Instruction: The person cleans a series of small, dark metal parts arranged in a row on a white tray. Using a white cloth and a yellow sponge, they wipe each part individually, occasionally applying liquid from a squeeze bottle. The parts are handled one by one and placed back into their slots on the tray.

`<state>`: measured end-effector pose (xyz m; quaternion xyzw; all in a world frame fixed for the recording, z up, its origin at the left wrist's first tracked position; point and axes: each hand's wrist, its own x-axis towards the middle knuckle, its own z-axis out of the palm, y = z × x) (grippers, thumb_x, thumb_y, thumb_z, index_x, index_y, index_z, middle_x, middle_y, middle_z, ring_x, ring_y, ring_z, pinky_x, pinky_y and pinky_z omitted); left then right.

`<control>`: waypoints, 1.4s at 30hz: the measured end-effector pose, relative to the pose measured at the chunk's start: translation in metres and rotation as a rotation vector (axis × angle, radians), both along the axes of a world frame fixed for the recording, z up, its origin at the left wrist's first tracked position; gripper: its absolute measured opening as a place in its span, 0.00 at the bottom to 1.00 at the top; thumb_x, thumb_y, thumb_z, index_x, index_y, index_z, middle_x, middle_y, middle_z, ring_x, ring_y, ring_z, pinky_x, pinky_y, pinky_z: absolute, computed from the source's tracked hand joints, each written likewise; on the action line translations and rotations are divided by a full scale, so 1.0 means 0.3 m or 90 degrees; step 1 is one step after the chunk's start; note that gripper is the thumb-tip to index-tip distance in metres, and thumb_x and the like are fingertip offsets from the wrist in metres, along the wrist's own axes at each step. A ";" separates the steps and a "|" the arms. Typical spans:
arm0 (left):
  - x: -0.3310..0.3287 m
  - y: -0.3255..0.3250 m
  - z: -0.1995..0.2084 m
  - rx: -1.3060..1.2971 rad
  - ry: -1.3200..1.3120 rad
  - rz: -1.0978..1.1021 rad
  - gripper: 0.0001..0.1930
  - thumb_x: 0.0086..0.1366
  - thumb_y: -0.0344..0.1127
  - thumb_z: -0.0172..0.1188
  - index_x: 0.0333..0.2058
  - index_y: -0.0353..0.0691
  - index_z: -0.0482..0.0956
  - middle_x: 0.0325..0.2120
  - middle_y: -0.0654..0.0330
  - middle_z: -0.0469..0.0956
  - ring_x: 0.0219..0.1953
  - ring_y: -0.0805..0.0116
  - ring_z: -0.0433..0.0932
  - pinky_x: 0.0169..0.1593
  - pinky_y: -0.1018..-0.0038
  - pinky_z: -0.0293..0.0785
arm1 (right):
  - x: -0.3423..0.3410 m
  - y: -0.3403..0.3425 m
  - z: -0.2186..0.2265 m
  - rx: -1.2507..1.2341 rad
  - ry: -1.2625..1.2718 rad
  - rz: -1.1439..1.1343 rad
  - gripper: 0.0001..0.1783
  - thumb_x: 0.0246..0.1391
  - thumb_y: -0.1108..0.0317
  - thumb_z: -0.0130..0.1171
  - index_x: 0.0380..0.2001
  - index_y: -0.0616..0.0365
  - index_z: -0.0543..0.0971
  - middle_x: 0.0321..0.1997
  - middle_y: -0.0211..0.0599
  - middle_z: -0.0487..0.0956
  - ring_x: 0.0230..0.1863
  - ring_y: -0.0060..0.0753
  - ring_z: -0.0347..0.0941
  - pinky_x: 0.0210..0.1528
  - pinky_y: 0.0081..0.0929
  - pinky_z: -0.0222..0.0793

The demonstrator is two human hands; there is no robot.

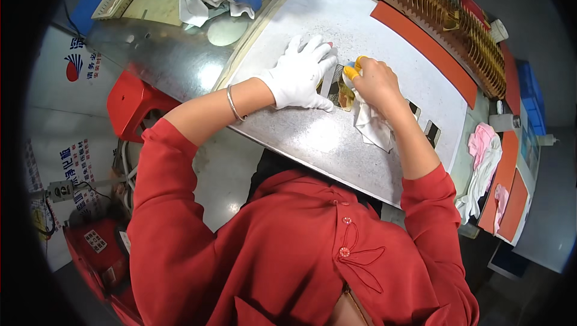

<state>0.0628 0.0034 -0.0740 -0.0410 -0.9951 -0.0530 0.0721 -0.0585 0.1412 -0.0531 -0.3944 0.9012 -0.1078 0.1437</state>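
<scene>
While the gloved left hand (300, 73) lies spread on the metal plate (312, 140), the right hand (375, 82) apparently pinches a white cloth (372, 124).

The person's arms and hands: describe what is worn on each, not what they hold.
The left hand wears a white fabric glove, with a thin silver bangle on the forearm. The right hand is ungloved apart from yellow-orange finger cots on a couple of fingertips. Both arms come from short red sleeves of a red top; the forearms are uncovered.
</scene>
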 end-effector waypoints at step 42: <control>0.100 -0.172 -0.011 0.101 0.013 -0.018 0.50 0.37 0.60 0.67 0.54 0.35 0.58 0.55 0.46 0.58 0.59 0.48 0.54 0.60 0.57 0.50 | 0.209 0.016 0.090 0.005 -0.007 0.058 0.15 0.48 0.60 0.53 0.29 0.65 0.75 0.25 0.56 0.76 0.31 0.56 0.73 0.36 0.44 0.67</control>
